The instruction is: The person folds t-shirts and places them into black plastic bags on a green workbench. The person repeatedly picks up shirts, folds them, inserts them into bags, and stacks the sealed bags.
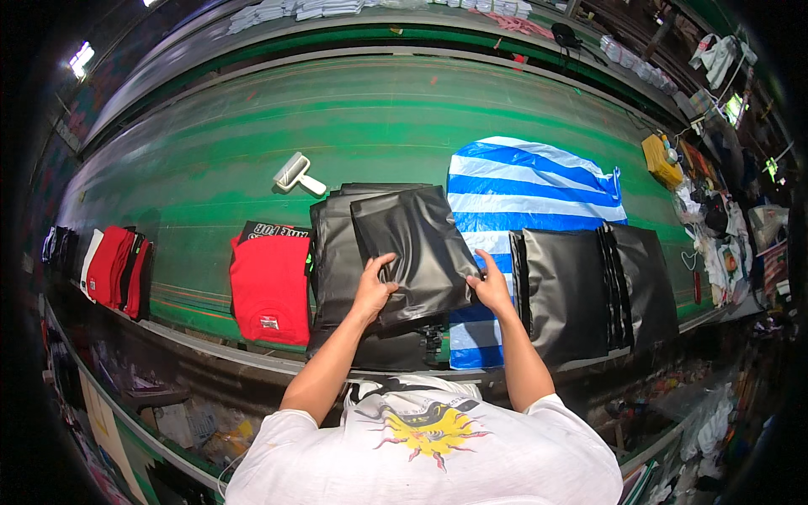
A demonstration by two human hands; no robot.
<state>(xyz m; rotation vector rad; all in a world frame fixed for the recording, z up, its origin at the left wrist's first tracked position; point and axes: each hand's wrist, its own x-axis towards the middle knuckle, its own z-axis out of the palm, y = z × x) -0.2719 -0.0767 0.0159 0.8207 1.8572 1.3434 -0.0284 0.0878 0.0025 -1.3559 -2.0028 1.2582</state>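
Observation:
A glossy black plastic bag (413, 243) lies tilted over a pile of similar black bags (331, 246). My left hand (375, 290) pinches a fold near its lower left side. At the lower right corner, the thumb and fingers of my right hand (492, 287) grip the edge. Left of the pile is a stack of folded T-shirts, a red T-shirt (271, 284) on top with a neck label. A blue-and-white striped plastic bag (530, 183) is spread flat to the right. Flat black packages (562, 290) lie in overlapping rows on its lower right part and beyond it.
A lint roller (297, 173) with a white handle lies on the long green table (379, 120). Folded red, black and white garments (113, 271) stand at the far left. Along the right end are a yellow box (661, 161) and cluttered plastic bags. White bundles (328, 7) line the back shelf.

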